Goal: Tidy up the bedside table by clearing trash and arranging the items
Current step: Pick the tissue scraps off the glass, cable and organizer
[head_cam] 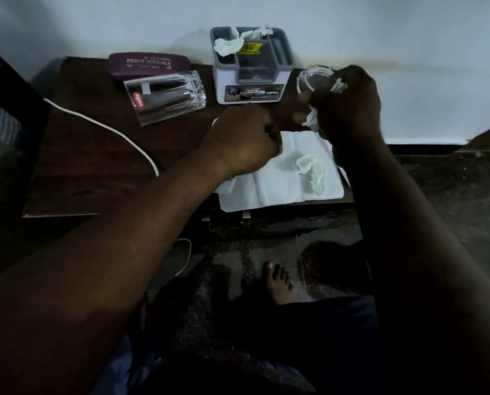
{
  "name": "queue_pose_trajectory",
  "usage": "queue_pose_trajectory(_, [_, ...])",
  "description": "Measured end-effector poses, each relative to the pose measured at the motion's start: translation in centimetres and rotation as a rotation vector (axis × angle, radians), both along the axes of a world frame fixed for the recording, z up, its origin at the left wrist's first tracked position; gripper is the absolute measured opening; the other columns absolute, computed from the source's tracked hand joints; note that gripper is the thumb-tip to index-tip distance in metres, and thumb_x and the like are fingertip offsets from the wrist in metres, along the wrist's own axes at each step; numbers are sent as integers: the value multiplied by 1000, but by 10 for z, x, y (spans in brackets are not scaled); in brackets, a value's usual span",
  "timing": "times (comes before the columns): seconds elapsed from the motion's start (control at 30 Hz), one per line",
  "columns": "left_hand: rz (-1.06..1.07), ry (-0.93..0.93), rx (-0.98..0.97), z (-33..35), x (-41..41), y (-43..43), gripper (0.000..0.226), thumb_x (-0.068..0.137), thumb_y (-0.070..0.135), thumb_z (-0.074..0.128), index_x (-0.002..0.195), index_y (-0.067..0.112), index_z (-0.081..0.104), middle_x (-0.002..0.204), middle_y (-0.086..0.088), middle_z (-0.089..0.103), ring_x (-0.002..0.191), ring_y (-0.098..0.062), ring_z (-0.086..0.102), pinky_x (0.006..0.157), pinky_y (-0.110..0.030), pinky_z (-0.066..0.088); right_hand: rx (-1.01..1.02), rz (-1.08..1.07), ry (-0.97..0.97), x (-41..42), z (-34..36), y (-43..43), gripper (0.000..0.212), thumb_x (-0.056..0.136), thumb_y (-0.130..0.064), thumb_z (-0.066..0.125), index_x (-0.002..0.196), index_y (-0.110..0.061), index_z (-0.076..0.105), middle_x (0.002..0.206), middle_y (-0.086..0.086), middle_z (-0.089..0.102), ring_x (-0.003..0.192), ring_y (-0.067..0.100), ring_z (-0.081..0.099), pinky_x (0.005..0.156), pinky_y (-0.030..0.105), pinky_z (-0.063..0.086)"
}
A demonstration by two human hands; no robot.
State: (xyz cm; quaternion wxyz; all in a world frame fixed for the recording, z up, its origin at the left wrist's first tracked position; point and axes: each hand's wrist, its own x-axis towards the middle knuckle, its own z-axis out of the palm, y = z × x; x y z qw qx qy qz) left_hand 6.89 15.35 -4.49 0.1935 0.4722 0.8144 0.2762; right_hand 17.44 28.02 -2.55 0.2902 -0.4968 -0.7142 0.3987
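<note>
Wooden bedside table (95, 166): right hand (349, 106) clenched on crumpled tissue (312, 121) beside glass dish (315, 79); left hand (243, 141) curled at edge of white sheet (272, 186), its hold impossible to tell.

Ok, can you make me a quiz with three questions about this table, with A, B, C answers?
1. Where is the small clear glass bowl? A in the right hand; B on a chair; C in a bag.
2. What colour is the hard spectacle case with gold lettering? A green; B maroon; C yellow.
3. How is the tall clear drinking glass with the red sticker? A upright; B broken; C lying on its side.

Answers: 1 A, the fingers curl round it. 2 B, its whole shell is maroon. 3 C, its long side rests on the dark wooden table.
</note>
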Motion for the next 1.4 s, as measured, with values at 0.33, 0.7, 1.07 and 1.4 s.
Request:
queue_pose_trajectory(0.33, [-163,4,-77,-15,34,16,33,84,32,79,117,31,73,114,6,72,102,-15,65,86,-29,51,138,96,-35,20,2,5,44,86,-44,78,86,-1,70,92,12,77,88,25,70,81,40,55])
queue_pose_trajectory(0.7, [-173,152,-204,-27,53,27,42,88,34,71,128,45,62,129,5,64,116,-23,64,95,-41,53,47,64,-76,27,6,4,39,86,-59,75,91,-20,79,81,-14,74,85,1,70,86,23,55])
queue_pose_trajectory(1.07, [-39,163,-4,-26,46,28,16,87,35,70,102,29,70,106,2,73,100,-23,66,84,-37,56,1,59,-71,27,7,4,43,86,-61,73,94,-19,80,88,-8,79,90,9,73,90,32,58])
queue_pose_trajectory(1.4, [269,-145,224,-1,23,31,11,81,23,71,79,21,61,71,4,66,60,-19,65,61,-44,57,-51,71,-13,20,5,2,19,88,-41,78,83,-23,74,83,-12,74,86,9,71,84,26,56])
